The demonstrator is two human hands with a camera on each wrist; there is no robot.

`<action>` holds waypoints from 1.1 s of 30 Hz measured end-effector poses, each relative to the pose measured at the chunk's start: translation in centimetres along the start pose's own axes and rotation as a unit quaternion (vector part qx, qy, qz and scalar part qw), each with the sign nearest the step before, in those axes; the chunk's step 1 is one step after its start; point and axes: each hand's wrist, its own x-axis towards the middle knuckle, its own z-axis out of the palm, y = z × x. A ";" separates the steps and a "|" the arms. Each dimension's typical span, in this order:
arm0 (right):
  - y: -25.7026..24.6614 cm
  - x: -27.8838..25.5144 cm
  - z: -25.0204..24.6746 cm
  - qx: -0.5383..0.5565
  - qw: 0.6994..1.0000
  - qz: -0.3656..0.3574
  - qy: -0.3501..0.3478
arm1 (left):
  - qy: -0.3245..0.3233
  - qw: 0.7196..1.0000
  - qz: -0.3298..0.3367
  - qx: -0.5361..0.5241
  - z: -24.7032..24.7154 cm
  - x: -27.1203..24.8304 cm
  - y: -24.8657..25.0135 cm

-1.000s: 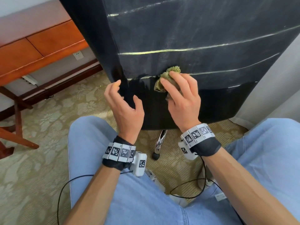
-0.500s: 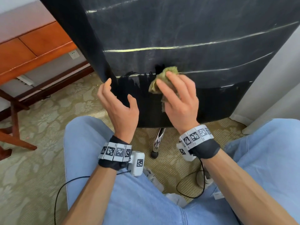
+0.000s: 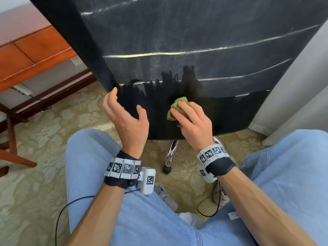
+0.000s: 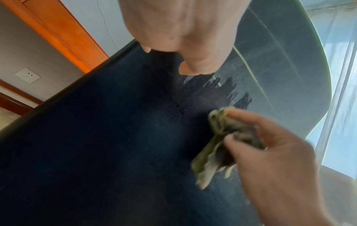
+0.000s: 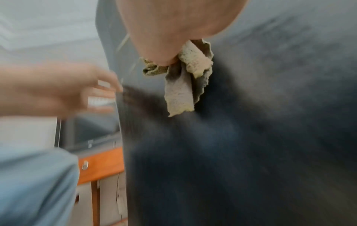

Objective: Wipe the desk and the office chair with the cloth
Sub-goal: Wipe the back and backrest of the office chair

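Dust still coats most of the black office chair back (image 3: 204, 32), only the lower band looks dark and clean. Your right hand (image 3: 193, 121) has its fingers curled over the crumpled yellow-green cloth (image 3: 178, 102), pressing it flat against that dark band, with a loose tail of cloth hanging below your palm in the right wrist view. Your left hand (image 3: 127, 121) sits just beside the chair back's left edge, fingers loosely bent and spread, holding nothing. Off to the left there's the orange-brown wooden desk (image 3: 35, 50), well apart from the cloth.
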 end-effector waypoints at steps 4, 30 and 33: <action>0.8 4.9 -2.9 0.010 0.982 0.044 0.183 | 0.000 1.000 -0.003 -0.002 0.3 0.1 -0.1; 4.6 -1.0 -2.2 -0.085 0.987 0.097 0.098 | -0.020 0.999 -0.020 0.026 0.7 0.5 -0.1; 4.3 -4.9 -0.9 -0.089 0.988 0.128 -0.013 | -0.022 0.999 -0.034 0.028 0.6 0.5 -0.2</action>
